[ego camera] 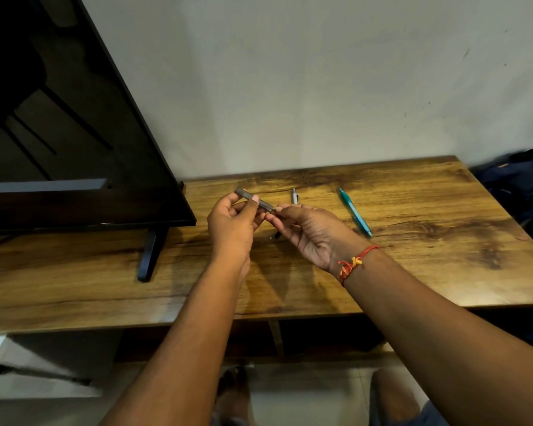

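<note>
Item 1. Dark grey pen barrel point(254, 200): we list it as held in the air above the wooden table point(413, 272), between both hands, slanting from upper left down to lower right. It touches nothing on the table.

Item 2. Left hand point(233, 224): fingers curled round the barrel's left half, with the thumb pressed on top of it.

Item 3. Right hand point(313, 233): thumb and fingertips pinch the barrel's lower right end, and the other fingers are loosely bent. We note a red and yellow thread point(353, 262) tied at this wrist.

Item 4. Small dark piece point(276, 235): it lies on the table just below the two hands (too small and too hidden for us to say what it is).

Item 5. White pen point(294, 196): it lies on the table beyond the right hand, and we see only its far end.

Item 6. Teal pen point(355, 212): it lies on the table to the right of the right hand, apart from it, running away from us at a slight slant.

Item 7. Television point(74, 133): it stands at the table's left with a dark screen. Its black stand foot point(150, 256) rests on the wood, left of the left hand.

Item 8. Dark blue bag point(517, 186): it sits past the table's right end.
</note>
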